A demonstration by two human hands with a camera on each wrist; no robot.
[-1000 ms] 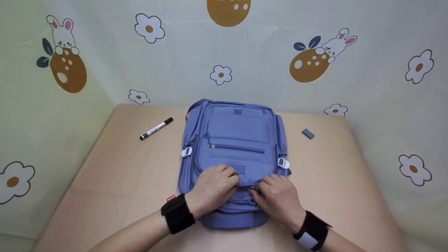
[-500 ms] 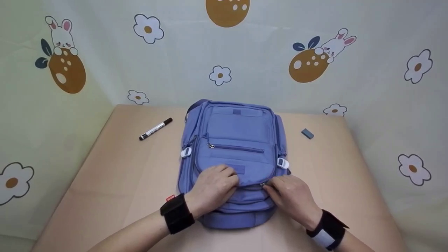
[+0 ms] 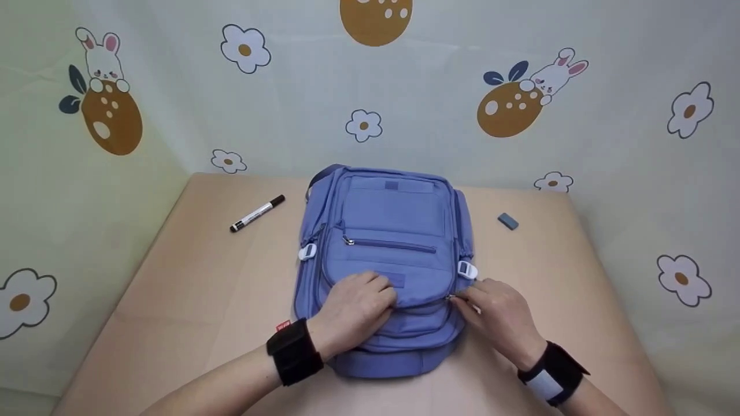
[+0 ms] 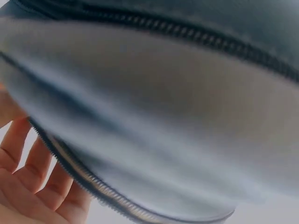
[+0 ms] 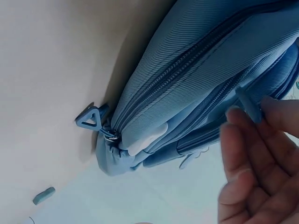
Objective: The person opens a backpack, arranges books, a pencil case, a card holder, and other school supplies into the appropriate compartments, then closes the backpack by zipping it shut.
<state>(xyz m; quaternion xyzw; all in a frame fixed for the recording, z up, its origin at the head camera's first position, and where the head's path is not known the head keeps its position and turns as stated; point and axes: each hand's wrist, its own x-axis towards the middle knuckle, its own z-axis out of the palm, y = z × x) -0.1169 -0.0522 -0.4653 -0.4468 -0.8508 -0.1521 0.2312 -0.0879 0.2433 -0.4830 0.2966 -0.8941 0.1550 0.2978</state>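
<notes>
A blue-purple backpack (image 3: pixel 393 214) lies on its back, its front pockets facing up. My left hand (image 3: pixel 358 312) grips the fabric edge at the lower front pocket. In the left wrist view the fingers of this left hand (image 4: pixel 42 177) curl by a toothed zipper edge (image 4: pixel 93 184), below a gaping fold of cloth. My right hand (image 3: pixel 500 312) is at the lower right corner of the front pocket, pinching a zipper pull. The right wrist view shows that zipper pull (image 5: pixel 250 105) between thumb and fingers of the right hand (image 5: pixel 261 172).
On the table (image 3: pixel 191 289), a black-and-white marker (image 3: pixel 257 214) lies to the left of the backpack. A small grey-blue eraser-like block (image 3: pixel 508 221) is at the right. White buckles (image 3: pixel 467 270) sit on the bag's sides. Patterned cloth (image 3: pixel 428 75) hangs behind.
My right hand has moved right and slightly up along the front pocket's curved seam, taking the zipper pull with it. The left hand stays in place on the bag.
</notes>
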